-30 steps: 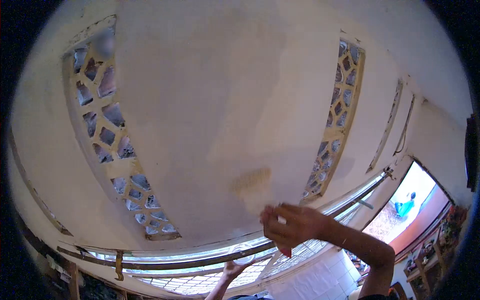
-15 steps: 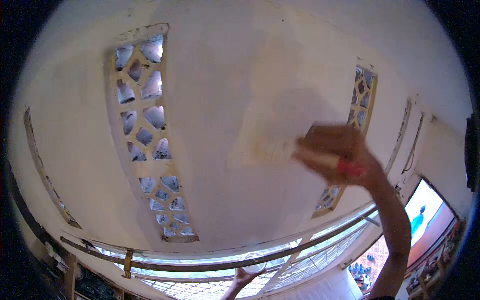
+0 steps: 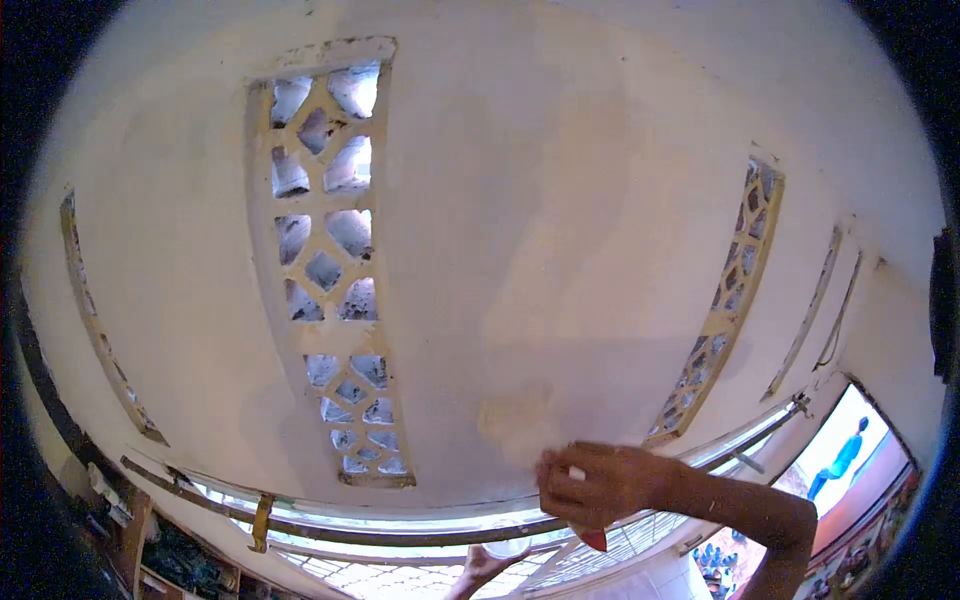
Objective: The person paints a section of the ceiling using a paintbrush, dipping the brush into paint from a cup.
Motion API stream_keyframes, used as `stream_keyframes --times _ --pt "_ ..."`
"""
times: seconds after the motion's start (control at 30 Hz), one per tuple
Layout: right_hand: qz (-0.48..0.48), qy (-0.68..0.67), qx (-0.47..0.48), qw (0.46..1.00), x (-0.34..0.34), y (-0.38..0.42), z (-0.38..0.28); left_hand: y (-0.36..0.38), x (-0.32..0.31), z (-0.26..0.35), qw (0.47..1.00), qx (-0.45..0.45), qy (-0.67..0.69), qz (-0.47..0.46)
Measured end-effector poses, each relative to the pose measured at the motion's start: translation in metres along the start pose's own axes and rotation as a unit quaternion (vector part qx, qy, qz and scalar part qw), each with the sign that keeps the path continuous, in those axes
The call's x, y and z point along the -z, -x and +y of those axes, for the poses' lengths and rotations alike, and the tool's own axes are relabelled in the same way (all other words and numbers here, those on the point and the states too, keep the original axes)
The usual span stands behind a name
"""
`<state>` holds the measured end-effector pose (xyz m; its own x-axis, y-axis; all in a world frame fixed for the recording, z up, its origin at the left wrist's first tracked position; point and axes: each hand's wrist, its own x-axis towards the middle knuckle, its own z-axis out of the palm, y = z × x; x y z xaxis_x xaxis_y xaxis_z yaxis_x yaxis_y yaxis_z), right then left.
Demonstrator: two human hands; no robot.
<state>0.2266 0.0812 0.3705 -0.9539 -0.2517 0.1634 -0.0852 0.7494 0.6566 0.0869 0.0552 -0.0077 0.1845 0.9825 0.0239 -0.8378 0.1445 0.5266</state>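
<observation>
My right hand (image 3: 600,485) is closed around a paintbrush, whose red handle end (image 3: 593,540) sticks out below the fingers. It is up against or close to the pale wall (image 3: 440,250), just above the window; the brush's bristles do not show clearly. A yellowish patch (image 3: 515,412) marks the wall left of and above this hand. Lower down, my left hand (image 3: 483,565) grips a clear, round container (image 3: 508,549) beneath the curtain rod. What the container holds is hard to make out.
A dark curtain rod (image 3: 400,535) runs across the wall above a grilled window (image 3: 350,570). Patterned vent blocks (image 3: 323,270) are set in the wall, with another vent column (image 3: 735,280) at right. A lit television (image 3: 835,455) and cluttered shelves (image 3: 145,540) stand low at the sides.
My right hand has come down and slightly left along the wall with the paintbrush. My left hand stays low with the container. The view has shifted a little left.
</observation>
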Motion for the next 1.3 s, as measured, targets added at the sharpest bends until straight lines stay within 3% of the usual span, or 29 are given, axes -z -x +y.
stream_keyframes --times 0.03,0.07,0.1,0.2,0.23,0.27,0.33,0.37,0.4,0.43,0.47,0.53,0.6,0.67,0.7,0.73,0.77,0.8,0.83,0.87,0.9,0.93,0.97,1.0,1.03,1.2,1.23,1.27,1.3 --pt "0.001 -0.006 0.001 1.000 -0.003 0.001 -0.008 0.005 -0.012 0.010 0.983 0.027 -0.178 0.030" --pt "-0.033 -0.155 -0.041 0.986 -0.003 0.001 -0.015 0.011 -0.025 0.020 0.934 0.055 -0.349 0.059" --pt "-0.067 -0.301 -0.080 0.948 -0.003 0.001 -0.018 0.005 -0.008 0.012 0.836 -0.110 -0.537 0.018" --pt "-0.111 -0.344 -0.131 0.923 0.001 -0.004 0.001 0.018 -0.049 0.033 0.832 -0.097 -0.545 0.039" --pt "-0.026 -0.355 -0.146 0.923 0.007 -0.006 0.015 0.011 -0.023 0.021 0.846 -0.092 -0.525 -0.002" --pt "-0.019 -0.341 -0.181 0.922 0.020 -0.010 0.031 0.012 -0.018 0.017 0.846 -0.091 -0.525 0.001" --pt "0.040 -0.254 -0.213 0.943 0.051 -0.017 0.054 0.010 -0.013 0.013 0.962 -0.074 -0.248 -0.092" --pt "0.093 -0.177 -0.168 0.965 0.065 -0.021 0.064 0.004 0.008 0.006 0.961 -0.062 -0.196 -0.185" --pt "0.150 -0.109 -0.189 0.964 0.079 -0.029 0.062 0.004 0.009 0.006 0.962 -0.062 -0.193 -0.184" --pt "0.206 -0.039 -0.208 0.955 0.089 -0.038 0.060 0.003 0.005 0.010 0.975 0.084 0.191 -0.083" --pt "0.203 -0.041 -0.207 0.956 0.095 -0.045 0.064 0.003 0.002 0.013 0.813 0.215 0.540 0.032" --pt "0.333 0.198 -0.098 0.916 0.102 -0.057 0.074 0.004 -0.004 0.018 0.789 0.224 0.571 0.031" --pt "0.284 0.197 -0.095 0.934 0.093 -0.060 0.069 0.006 -0.005 0.018 0.818 0.215 0.528 0.072" --pt "0.190 0.199 -0.080 0.958 0.077 -0.061 0.063 0.006 0.001 0.014 0.837 0.193 0.511 0.014" --pt "0.085 0.289 -0.016 0.953 0.063 -0.064 0.061 0.008 0.001 0.013 0.980 0.074 0.170 -0.072" --pt "0.086 0.365 0.008 0.927 0.043 -0.062 0.056 0.010 -0.001 0.014 0.967 -0.058 -0.197 -0.149" --pt "0.096 0.374 0.021 0.922 0.029 -0.058 0.049 0.013 -0.007 0.020 0.967 -0.056 -0.197 -0.150" --pt "0.072 0.342 0.013 0.937 0.023 -0.053 0.038 0.014 -0.019 0.030 0.996 0.055 0.052 -0.038" --pt "0.048 0.309 0.005 0.950 0.020 -0.049 0.028 0.015 -0.032 0.040 0.938 0.160 0.296 0.078" --pt "0.046 0.309 0.006 0.950 0.015 -0.049 0.019 0.020 -0.051 0.050 0.938 0.162 0.298 0.077" --pt "0.055 0.260 0.022 0.964 0.011 -0.050 0.010 0.027 -0.073 0.060 0.993 0.061 0.035 0.094" --pt "0.065 0.210 0.035 0.975 0.008 -0.050 0.001 0.034 -0.082 0.064 0.966 -0.042 -0.232 0.103" --pt "0.064 0.208 0.032 0.976 0.005 -0.049 -0.008 0.029 -0.045 0.048 0.993 0.003 0.106 -0.052" --pt "0.059 0.109 0.018 0.992 0.002 -0.047 -0.016 0.033 -0.055 0.055 0.990 0.026 0.140 0.003" --pt "0.054 0.009 0.005 0.998 0.001 -0.047 -0.022 0.030 -0.039 0.046 0.990 0.019 0.135 -0.024" --pt "0.057 -0.071 -0.053 0.994 0.004 -0.042 -0.034 0.032 -0.024 0.040 0.988 0.023 0.147 -0.040" --pt "0.024 -0.088 -0.076 0.993 0.006 -0.039 -0.035 0.027 -0.012 0.036 0.993 0.024 -0.115 -0.022" --pt "-0.008 -0.105 -0.099 0.990 0.007 -0.037 -0.036 0.026 -0.001 0.031 0.929 0.024 -0.369 -0.004" --pt "0.006 -0.119 -0.096 0.988 0.010 -0.040 -0.034 0.030 -0.002 0.032 0.846 -0.064 -0.529 0.019"
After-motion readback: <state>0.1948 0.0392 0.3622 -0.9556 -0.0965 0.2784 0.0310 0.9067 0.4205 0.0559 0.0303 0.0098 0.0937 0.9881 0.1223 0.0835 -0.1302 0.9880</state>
